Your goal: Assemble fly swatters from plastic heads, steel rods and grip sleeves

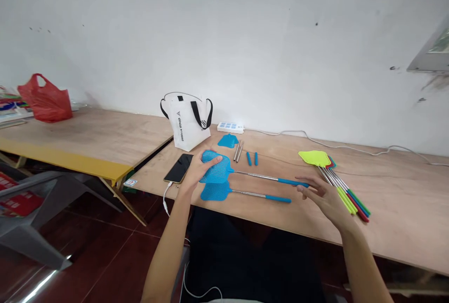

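Observation:
My left hand grips the mesh head of a blue fly swatter, its thumb lying on top of the mesh. The swatter's metal rod stretches to the right, and my right hand has thumb and fingers around the end of its blue handle. Below it on the table lies a second blue fly swatter, partly covered by the first one's head. Loose parts lie behind: a blue swatter head, two metal rods and two blue handle grips.
Several fly swatters in yellow, red, green and blue lie stacked at the right. A phone on a white cable lies left, near a white bag and a power strip. A red plastic bag stands on the left-hand table.

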A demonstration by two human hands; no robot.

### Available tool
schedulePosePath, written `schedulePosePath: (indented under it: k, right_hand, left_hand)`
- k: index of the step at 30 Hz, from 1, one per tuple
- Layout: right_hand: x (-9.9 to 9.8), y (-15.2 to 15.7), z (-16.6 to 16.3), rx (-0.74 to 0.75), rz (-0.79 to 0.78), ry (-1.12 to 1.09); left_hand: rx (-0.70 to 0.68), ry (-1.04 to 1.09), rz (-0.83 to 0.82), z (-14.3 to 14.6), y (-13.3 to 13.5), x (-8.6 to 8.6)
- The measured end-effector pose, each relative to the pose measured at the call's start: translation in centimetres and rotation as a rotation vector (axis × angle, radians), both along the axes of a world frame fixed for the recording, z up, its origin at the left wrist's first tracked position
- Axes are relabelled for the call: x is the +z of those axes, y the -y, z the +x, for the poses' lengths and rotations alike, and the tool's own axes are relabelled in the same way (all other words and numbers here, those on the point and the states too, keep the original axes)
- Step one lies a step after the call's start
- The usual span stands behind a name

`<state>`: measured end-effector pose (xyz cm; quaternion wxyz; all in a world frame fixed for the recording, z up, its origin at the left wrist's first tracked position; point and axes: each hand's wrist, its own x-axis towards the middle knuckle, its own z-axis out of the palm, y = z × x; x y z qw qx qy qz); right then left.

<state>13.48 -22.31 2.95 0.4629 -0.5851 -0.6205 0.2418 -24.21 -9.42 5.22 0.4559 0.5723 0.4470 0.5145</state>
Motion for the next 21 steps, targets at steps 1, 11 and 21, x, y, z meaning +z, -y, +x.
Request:
schedulePosePath:
  k: [1, 11, 21]
  right_hand:
    - [-0.6, -0.4, 0.0, 0.005, -0.019, 0.007]
    - [-6.6, -4.2, 0.6, -0.111, 0.037, 0.143]
    - [-7.1, -4.2, 0.5, -0.078, 0.062, 0.205]
  left_hand:
    - [0.026, -0.037, 0.020, -0.2, -0.5, -0.6]
    - [-0.043, -0.819, 0.029, -2.1, -3.3, -5.9]
    - [-0.259, -0.798, 0.102, -1.5, -3.7, -5.9]
